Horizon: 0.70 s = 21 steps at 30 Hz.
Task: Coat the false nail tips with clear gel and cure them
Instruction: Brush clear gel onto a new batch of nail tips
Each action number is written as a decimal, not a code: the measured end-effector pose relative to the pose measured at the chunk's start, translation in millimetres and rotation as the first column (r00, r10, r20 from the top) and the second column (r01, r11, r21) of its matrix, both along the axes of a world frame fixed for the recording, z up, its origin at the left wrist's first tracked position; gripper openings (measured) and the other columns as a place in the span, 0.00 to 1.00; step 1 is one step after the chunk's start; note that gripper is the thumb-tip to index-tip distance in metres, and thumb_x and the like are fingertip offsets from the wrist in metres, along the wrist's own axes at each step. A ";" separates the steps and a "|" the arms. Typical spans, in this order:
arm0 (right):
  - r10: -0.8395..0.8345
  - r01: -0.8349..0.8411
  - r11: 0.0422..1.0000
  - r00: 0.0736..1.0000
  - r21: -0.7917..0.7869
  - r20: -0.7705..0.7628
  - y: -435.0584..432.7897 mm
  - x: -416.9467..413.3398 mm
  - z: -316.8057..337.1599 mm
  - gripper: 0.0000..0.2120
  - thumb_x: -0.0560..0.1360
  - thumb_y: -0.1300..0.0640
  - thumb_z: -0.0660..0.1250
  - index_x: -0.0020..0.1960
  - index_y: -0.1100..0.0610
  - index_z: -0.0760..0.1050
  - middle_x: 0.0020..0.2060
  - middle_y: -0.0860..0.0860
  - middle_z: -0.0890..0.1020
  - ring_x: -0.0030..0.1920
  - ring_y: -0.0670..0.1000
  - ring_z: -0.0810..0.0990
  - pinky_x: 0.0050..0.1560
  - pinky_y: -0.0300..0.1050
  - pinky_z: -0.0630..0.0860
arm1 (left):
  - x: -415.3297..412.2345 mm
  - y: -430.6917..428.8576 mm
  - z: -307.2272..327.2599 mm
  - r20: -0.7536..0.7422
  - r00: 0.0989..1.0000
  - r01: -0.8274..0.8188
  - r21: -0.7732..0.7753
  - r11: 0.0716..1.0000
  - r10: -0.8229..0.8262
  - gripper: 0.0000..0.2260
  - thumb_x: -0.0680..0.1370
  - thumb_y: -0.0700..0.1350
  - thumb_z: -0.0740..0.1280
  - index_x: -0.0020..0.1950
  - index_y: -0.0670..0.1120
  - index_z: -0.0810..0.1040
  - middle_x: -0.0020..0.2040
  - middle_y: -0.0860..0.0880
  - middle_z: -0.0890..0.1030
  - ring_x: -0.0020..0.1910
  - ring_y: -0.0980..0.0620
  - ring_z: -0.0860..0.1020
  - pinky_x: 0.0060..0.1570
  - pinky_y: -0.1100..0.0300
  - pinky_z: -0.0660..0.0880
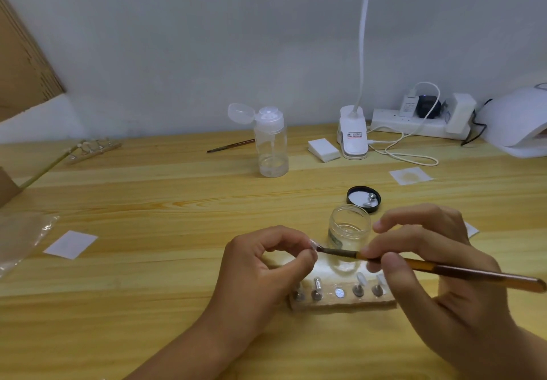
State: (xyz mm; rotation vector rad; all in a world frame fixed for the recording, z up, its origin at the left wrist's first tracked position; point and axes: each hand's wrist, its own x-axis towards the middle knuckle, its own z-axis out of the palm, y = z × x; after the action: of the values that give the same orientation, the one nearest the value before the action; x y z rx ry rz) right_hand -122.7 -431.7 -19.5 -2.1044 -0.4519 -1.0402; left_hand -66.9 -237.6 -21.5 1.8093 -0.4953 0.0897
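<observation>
Lower centre, the left hand (263, 264) pinches a small clear false nail tip (313, 243) in curled fingers. Just behind stands a clear glass jar (349, 226). A slim brown wooden-handled brush (473, 274) touches the tip, gripped by the right hand (429, 261) with curled fingers.

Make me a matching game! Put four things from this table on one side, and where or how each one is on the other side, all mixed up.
Things:
1. brush
2. nail tip
3. black lid
4. pump bottle

Places or states:
A. flip cap open
B. upside down behind the glass jar
C. pinched by the left hand
D. held by the right hand

Pairs: 1-D, 2-C, 3-B, 4-A
</observation>
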 end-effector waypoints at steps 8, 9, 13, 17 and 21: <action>-0.027 0.027 1.000 1.000 0.002 -0.007 0.3 1.6 -0.1 0.08 0.76 0.53 0.62 0.47 0.49 0.80 0.41 0.47 0.83 0.52 0.52 0.80 0.56 0.43 0.67 | 1.3 1.0 -1.2 -0.024 1.000 0.003 0.002 1.000 -0.003 0.08 0.72 0.39 0.76 0.39 0.53 0.85 0.40 0.56 0.85 0.42 0.60 0.82 0.42 0.72 0.73; -0.022 0.022 1.000 1.000 0.000 -0.010 1.2 1.6 -0.3 0.08 0.76 0.53 0.62 0.47 0.50 0.81 0.42 0.47 0.83 0.52 0.52 0.80 0.56 0.43 0.67 | 1.3 0.9 -1.1 -0.024 1.000 0.000 -0.002 1.000 0.000 0.08 0.72 0.39 0.76 0.40 0.53 0.85 0.40 0.56 0.85 0.42 0.61 0.82 0.43 0.72 0.73; 0.019 -0.019 0.998 1.000 0.067 0.003 0.2 -2.5 1.4 0.09 0.74 0.57 0.62 0.40 0.51 0.80 0.40 0.48 0.82 0.50 0.50 0.79 0.55 0.41 0.67 | 1.7 0.7 -1.5 -0.020 1.000 0.000 -0.016 1.000 0.000 0.08 0.72 0.38 0.76 0.40 0.52 0.85 0.41 0.56 0.86 0.44 0.60 0.83 0.47 0.72 0.74; -0.015 0.015 0.998 1.000 0.065 -0.007 -0.3 -1.3 1.4 0.08 0.76 0.54 0.62 0.45 0.49 0.80 0.40 0.46 0.83 0.51 0.53 0.79 0.55 0.43 0.68 | 2.8 0.7 -2.8 -0.036 0.999 -0.001 -0.033 0.999 -0.001 0.07 0.72 0.40 0.76 0.41 0.52 0.85 0.41 0.56 0.86 0.43 0.60 0.83 0.45 0.72 0.73; -0.021 0.024 0.998 0.999 0.058 -0.047 1.9 1.2 -1.0 0.08 0.77 0.52 0.62 0.46 0.48 0.81 0.42 0.44 0.84 0.54 0.52 0.80 0.57 0.45 0.69 | 2.7 1.0 -3.5 -0.057 0.998 0.012 -0.052 0.999 -0.015 0.06 0.72 0.41 0.76 0.41 0.53 0.85 0.41 0.56 0.86 0.43 0.60 0.83 0.43 0.72 0.73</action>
State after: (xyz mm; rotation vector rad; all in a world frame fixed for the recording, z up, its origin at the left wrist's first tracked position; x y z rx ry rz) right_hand -121.5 -429.8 -20.5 -2.0815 -0.3709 -1.0034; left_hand -64.2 -236.7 -25.0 1.7531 -0.4598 0.0405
